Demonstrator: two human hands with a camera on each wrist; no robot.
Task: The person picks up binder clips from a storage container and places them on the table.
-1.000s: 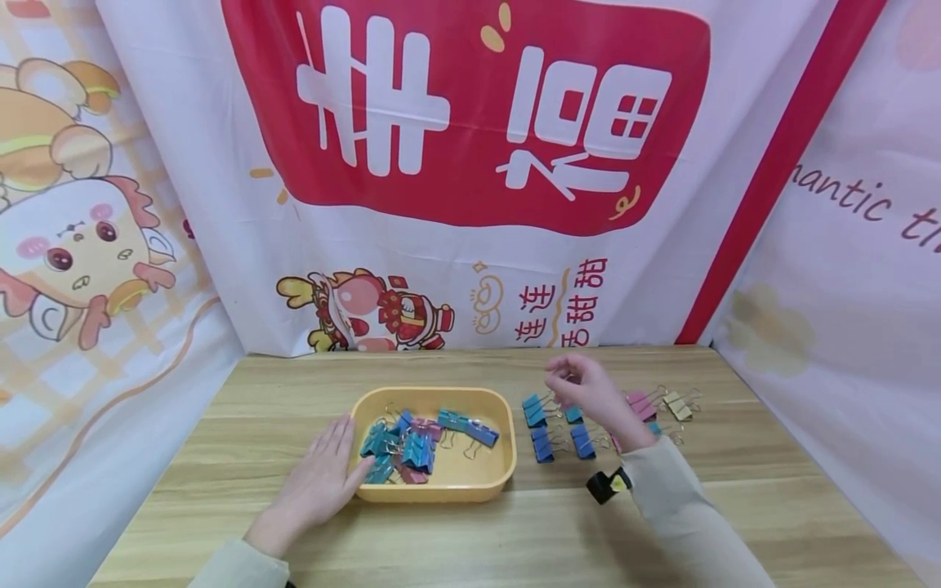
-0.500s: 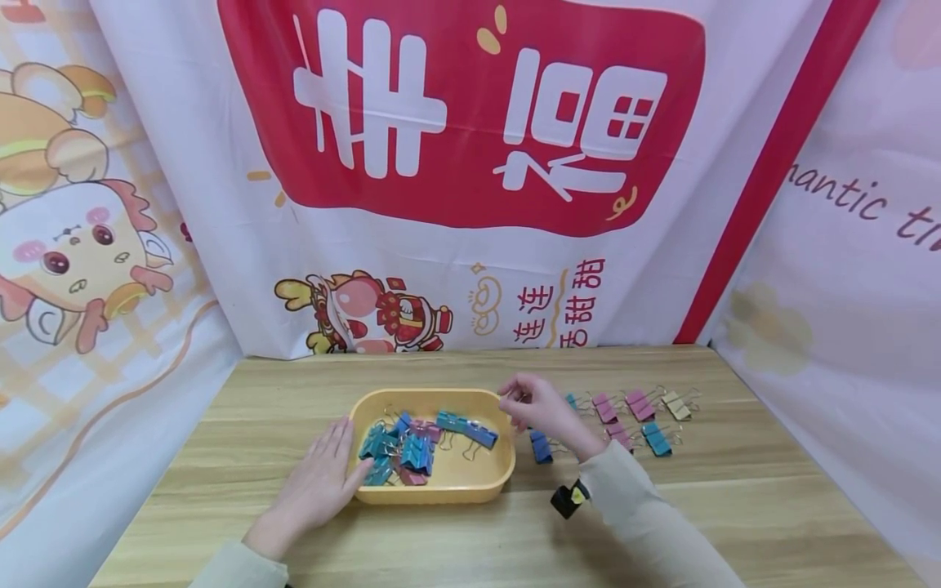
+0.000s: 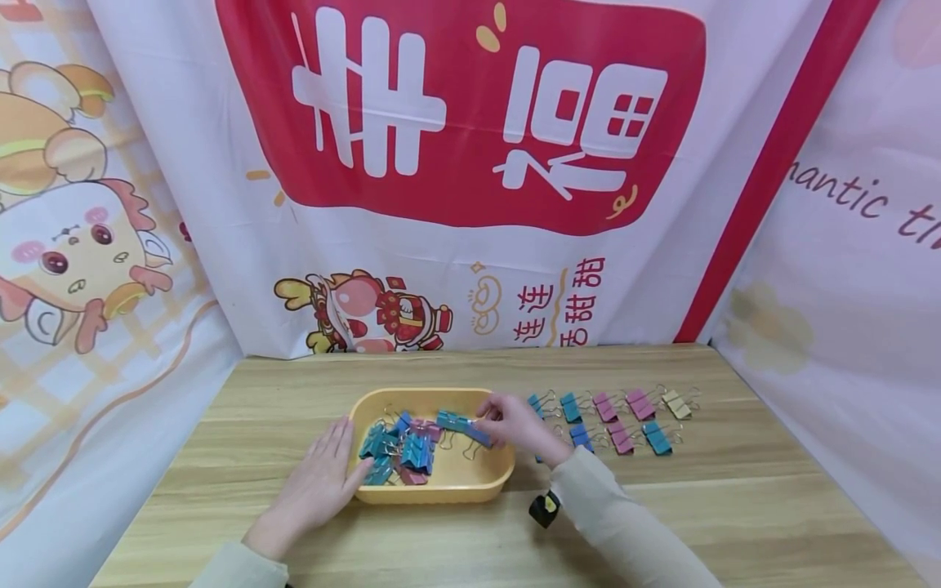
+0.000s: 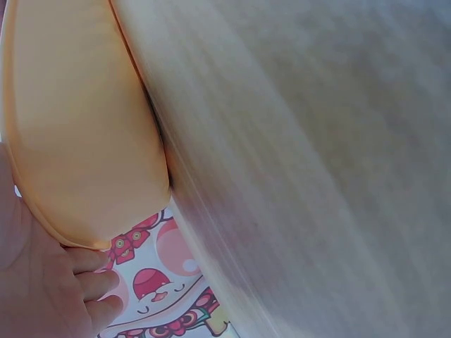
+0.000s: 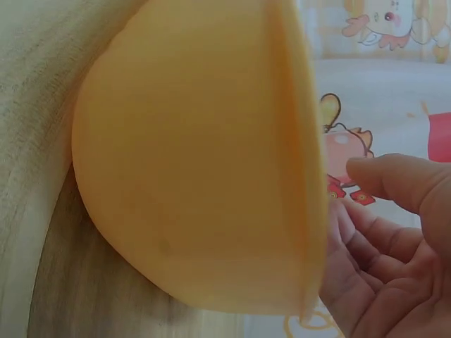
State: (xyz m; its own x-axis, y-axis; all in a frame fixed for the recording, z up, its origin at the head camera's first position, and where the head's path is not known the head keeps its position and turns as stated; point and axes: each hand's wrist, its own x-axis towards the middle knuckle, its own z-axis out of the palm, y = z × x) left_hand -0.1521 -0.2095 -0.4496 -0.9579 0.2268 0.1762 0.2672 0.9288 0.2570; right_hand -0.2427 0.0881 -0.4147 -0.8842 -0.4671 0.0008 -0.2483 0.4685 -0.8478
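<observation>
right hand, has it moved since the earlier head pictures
Yes, leftward. In the head view, the right hand was over the clips right of the tray a second ago; now it reaches over the tray's right rim.

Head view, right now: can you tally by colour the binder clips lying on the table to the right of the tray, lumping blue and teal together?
Blue or teal clips: 5, one of them mostly hidden by the right hand
Pink clips: 3
Pale yellow clip: 1
Total: 9
</observation>
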